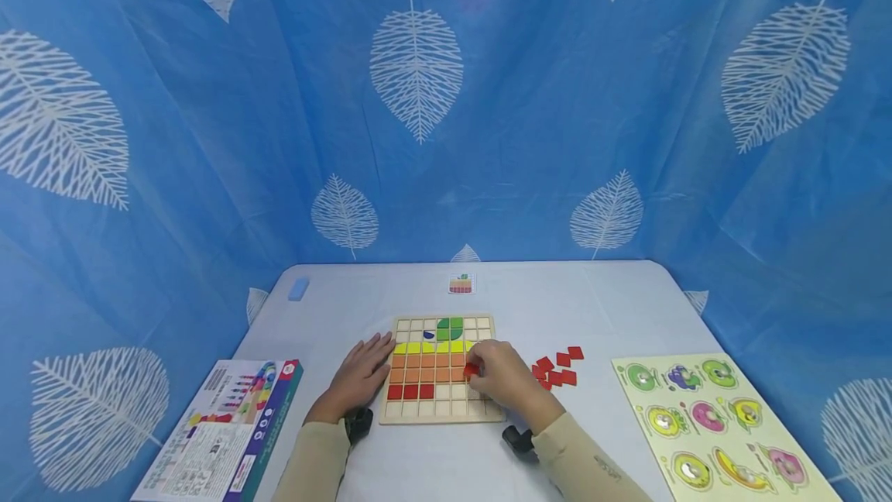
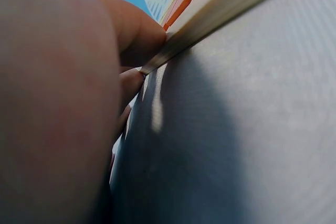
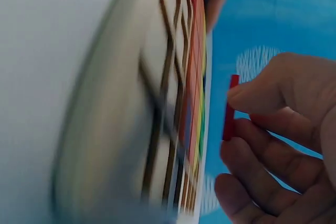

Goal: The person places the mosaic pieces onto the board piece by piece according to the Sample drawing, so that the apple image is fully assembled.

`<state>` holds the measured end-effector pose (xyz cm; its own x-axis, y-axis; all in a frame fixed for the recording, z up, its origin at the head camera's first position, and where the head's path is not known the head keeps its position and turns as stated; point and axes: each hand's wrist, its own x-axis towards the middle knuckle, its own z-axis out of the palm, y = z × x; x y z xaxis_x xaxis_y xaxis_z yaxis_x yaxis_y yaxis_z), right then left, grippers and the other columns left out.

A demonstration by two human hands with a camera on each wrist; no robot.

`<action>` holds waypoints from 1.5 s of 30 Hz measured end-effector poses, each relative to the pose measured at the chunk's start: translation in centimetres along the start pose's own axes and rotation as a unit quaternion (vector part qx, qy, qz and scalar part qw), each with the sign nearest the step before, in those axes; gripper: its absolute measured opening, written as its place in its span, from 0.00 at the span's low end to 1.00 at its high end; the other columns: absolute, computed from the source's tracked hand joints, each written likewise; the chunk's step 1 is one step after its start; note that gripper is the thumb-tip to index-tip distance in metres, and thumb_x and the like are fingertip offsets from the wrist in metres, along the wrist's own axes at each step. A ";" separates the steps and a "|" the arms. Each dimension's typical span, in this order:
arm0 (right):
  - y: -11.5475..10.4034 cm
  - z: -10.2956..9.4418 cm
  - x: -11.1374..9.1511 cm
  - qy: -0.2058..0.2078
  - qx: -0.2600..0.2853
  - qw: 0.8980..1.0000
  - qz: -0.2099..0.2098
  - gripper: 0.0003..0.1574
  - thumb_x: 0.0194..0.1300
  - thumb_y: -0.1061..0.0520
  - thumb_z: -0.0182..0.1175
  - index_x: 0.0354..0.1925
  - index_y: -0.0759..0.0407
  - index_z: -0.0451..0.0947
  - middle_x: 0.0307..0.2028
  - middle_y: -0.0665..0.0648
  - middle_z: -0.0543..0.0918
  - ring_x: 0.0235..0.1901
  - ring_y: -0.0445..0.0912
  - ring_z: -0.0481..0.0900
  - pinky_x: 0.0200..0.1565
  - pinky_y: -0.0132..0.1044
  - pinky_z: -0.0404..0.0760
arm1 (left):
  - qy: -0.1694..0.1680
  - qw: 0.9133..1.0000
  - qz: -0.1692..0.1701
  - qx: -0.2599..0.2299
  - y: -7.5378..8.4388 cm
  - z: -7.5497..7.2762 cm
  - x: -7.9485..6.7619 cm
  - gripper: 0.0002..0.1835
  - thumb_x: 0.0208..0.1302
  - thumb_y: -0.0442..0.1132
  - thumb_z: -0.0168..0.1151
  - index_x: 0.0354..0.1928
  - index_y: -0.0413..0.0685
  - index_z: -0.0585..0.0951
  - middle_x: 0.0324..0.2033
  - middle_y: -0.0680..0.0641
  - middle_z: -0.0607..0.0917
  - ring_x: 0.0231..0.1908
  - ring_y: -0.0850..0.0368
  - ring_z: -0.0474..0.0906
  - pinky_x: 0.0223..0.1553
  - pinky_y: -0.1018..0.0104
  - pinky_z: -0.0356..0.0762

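A wooden grid board lies on the white table, its cells partly filled with coloured tiles. Yellow, light-orange and orange rows cross it, green pieces sit near the top, and three red tiles fill the left of a lower row. My right hand pinches a red square tile between thumb and fingers, held above the board's right side. At the left edge of the board my left hand rests with its fingers extended; in the left wrist view its thumb touches the board's side.
Loose red tiles lie scattered right of the board. A small picture card is behind it, and a blue block sits at the back left. A printed box stands left; a fruit puzzle board lies right.
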<state>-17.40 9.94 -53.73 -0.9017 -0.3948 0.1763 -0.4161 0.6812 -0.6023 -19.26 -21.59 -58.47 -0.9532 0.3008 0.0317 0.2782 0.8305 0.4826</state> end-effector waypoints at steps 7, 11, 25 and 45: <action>-2.6 2.7 0.5 -0.046 -0.034 0.997 -0.061 0.13 0.56 0.67 0.77 0.40 0.56 0.89 0.33 0.44 0.83 0.34 0.39 0.75 0.41 0.32 0.83 | -0.003 1.000 0.001 -0.008 0.0 -0.2 0.0 0.29 0.81 0.44 0.55 0.79 0.45 0.69 0.79 0.45 0.64 0.80 0.44 0.51 0.79 0.44 0.43; -3.4 3.5 0.8 -0.055 -0.051 0.996 -0.055 0.14 0.56 0.68 0.77 0.41 0.56 0.91 0.33 0.43 0.84 0.35 0.38 0.76 0.43 0.33 0.84 | 0.001 1.000 0.000 -0.004 0.0 -0.2 0.0 0.29 0.81 0.44 0.55 0.79 0.45 0.69 0.79 0.46 0.65 0.80 0.45 0.51 0.79 0.44 0.44; -3.4 3.7 0.6 -0.038 -0.031 0.999 -0.019 0.12 0.58 0.67 0.77 0.41 0.56 0.91 0.34 0.44 0.85 0.35 0.38 0.77 0.43 0.33 0.85 | 0.002 1.000 -0.002 0.000 -0.1 -0.2 0.2 0.29 0.81 0.45 0.56 0.79 0.46 0.69 0.79 0.46 0.64 0.80 0.45 0.51 0.79 0.44 0.44; 5.8 -4.5 -2.2 0.048 -0.092 0.982 0.155 0.14 0.56 0.71 0.73 0.42 0.62 0.87 0.41 0.58 0.84 0.45 0.55 0.82 0.53 0.54 0.84 | 0.001 1.000 0.002 0.003 -0.1 -0.1 0.0 0.29 0.81 0.45 0.56 0.79 0.46 0.69 0.79 0.46 0.65 0.80 0.45 0.51 0.78 0.43 0.44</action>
<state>-18.42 17.56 -54.09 -0.9916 -0.0974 0.0850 -0.1267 0.8630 -0.4890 -19.29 -21.74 -58.49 -0.9521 0.3035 0.0363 0.2834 0.8321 0.4767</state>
